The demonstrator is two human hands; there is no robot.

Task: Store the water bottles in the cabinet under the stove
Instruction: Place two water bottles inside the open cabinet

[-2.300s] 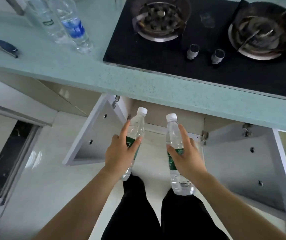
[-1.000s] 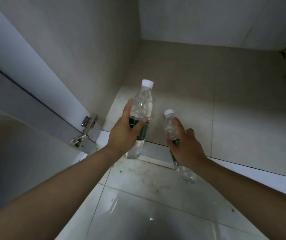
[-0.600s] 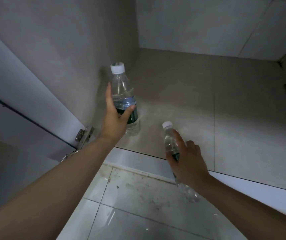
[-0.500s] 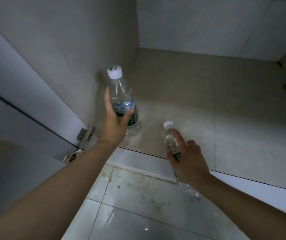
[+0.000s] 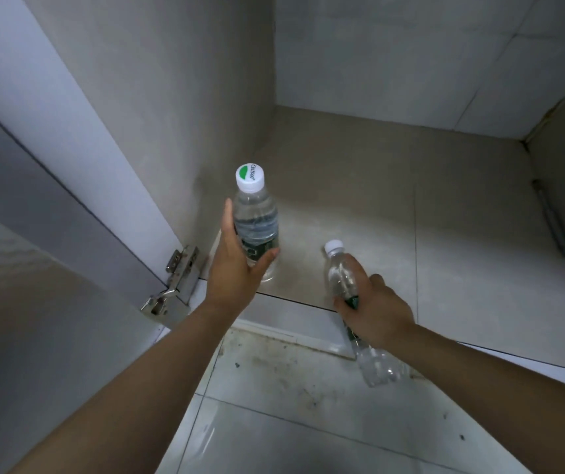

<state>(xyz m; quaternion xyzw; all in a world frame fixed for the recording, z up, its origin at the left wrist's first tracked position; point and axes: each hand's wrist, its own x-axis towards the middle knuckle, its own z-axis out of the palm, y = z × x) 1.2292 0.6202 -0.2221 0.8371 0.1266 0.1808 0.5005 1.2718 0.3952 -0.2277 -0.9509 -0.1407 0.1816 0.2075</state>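
A clear water bottle with a white and green cap stands upright on the cabinet floor, near its front left corner. My left hand is round its green label, thumb on the right side and fingers on the left. A second clear bottle with a white cap lies tilted in my right hand, which grips its middle. Its cap points into the cabinet, and its base hangs over the kitchen floor outside.
The cabinet's left wall and back wall are bare tile. A metal door hinge sits at the lower left of the opening. A grey pipe runs along the right wall. Dirty white floor tiles lie in front.
The left bottle has been set upright near the cabinet's front left corner, with my left hand still round it. My right hand with the second bottle has barely moved.
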